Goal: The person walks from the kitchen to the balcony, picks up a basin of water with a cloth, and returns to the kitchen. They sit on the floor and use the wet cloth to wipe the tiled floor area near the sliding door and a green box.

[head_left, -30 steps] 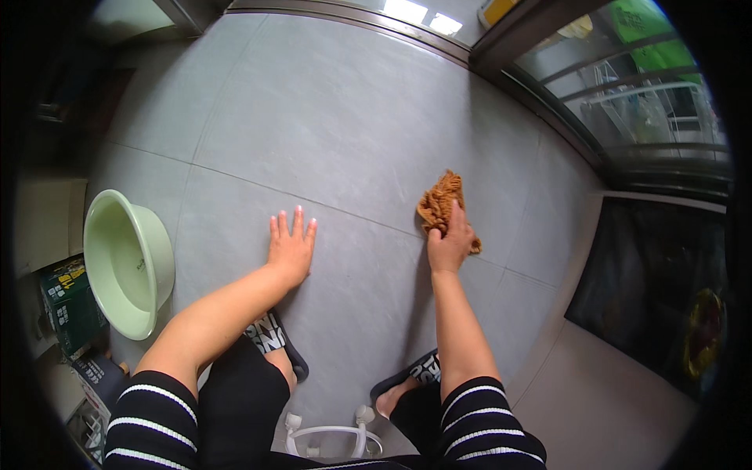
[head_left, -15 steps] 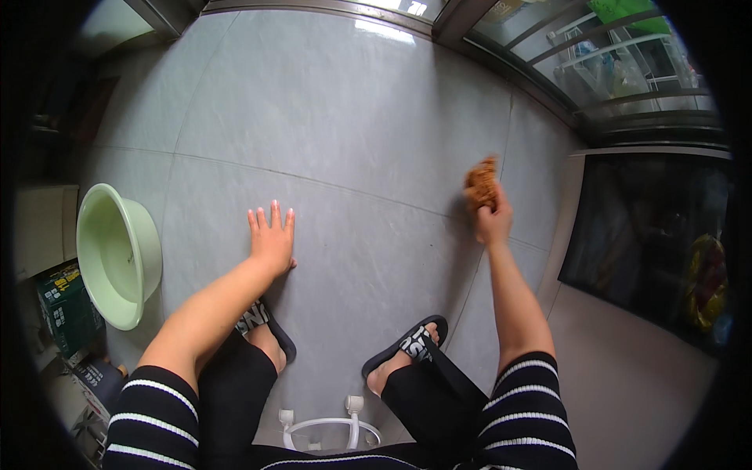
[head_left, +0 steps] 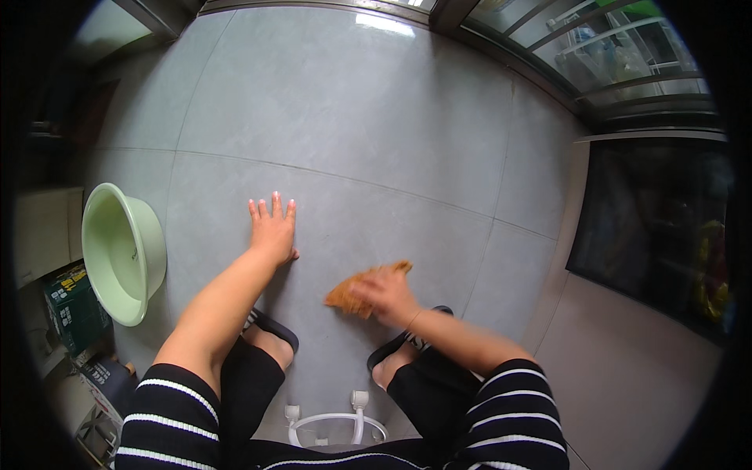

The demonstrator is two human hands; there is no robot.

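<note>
My left hand [head_left: 272, 235] rests on the grey tiled floor [head_left: 313, 102] with its fingers spread, holding nothing. Between my feet and a little ahead of them, my right hand [head_left: 390, 298] presses a brown-orange cleaning cloth [head_left: 352, 296] against the tiles. Motion blurs that hand slightly, and its palm hides part of the cloth. The cloth's edges stick out to the left of the fingers and beyond the knuckles.
A pale green basin [head_left: 149, 254] stands tilted at the left, beside a dark green box [head_left: 74, 301]. On the right is a cabinet with a dark glass front [head_left: 650, 227]. My slippers [head_left: 270, 337] and a white wheeled stool base [head_left: 345, 415] are close below.
My right hand has swept the cloth from the far right in toward my feet, and the cloth has spread out. The left hand has stayed in place.
</note>
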